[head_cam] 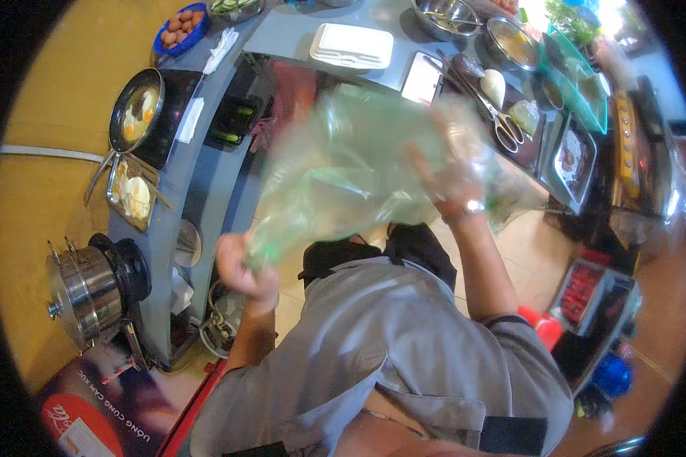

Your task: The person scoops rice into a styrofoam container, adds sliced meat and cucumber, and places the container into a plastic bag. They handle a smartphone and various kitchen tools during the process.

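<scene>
A large translucent green plastic bag is spread out in front of my body, blurred by motion. My left hand is closed around the bag's gathered lower left corner. On the bag's right side is my right hand, raised with the thumb apart. Clear, shiny plastic covers its upper fingers; whether it grips the bag, I cannot tell. A metal watch or bracelet is on the right wrist. Beyond the bag, a closed white foam box lies on the grey counter.
At left are a frying pan with eggs, a tray of fried eggs and a steel pot. Scissors, a phone, steel bowls and a green basket occupy the right side. A blue basket holds eggs.
</scene>
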Available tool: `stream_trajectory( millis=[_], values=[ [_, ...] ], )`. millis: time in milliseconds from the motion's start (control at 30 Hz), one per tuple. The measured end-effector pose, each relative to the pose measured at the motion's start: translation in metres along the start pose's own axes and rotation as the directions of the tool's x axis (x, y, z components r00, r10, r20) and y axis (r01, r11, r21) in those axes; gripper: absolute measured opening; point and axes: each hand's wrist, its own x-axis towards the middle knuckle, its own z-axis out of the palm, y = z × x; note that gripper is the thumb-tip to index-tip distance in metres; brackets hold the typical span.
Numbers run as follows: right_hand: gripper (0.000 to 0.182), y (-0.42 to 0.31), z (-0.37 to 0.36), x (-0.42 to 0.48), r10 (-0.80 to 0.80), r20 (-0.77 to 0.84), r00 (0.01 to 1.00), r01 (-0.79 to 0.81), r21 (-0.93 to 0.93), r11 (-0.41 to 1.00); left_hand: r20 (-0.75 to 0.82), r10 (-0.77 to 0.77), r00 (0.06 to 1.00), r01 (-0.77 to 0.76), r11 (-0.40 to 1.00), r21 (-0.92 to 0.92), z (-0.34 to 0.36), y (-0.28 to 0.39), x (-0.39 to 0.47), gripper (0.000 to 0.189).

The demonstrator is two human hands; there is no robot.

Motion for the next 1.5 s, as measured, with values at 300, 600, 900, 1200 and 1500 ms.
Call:
stream_trajectory(
  millis=[300,600,900,1200,1500],
  values=[
    [0.039,0.06,0.097,0.071,-0.446,0.573,0.687,0.4,0.214,0.891,0.459,-0.502,0.733,0.565,0.825,-0.002,0.077,-0.086,-0.08,0.015],
    [0.093,0.059,0.095,0.32,0.554,0.259,0.791,-0.55,0.697,0.46,0.427,-0.694,0.579,0.629,0.714,0.307,0.099,-0.036,0.097,0.051],
    [0.061,0.045,0.063,0.309,0.067,0.342,0.937,-0.331,0.816,0.473,0.172,-0.665,0.727,0.464,0.66,0.591,0.07,-0.025,0.15,0.047],
    [0.057,-0.108,0.138,0.18,-0.258,0.368,0.893,-0.122,0.75,0.65,0.405,-0.455,0.793,0.351,0.885,0.306,0.033,-0.038,0.157,0.049],
    [0.103,-0.153,0.27,0.185,0.016,0.619,0.785,0.096,-0.147,0.984,0.342,-0.398,0.851,0.393,0.915,0.088,-0.025,-0.079,0.167,0.044]
  ],
)
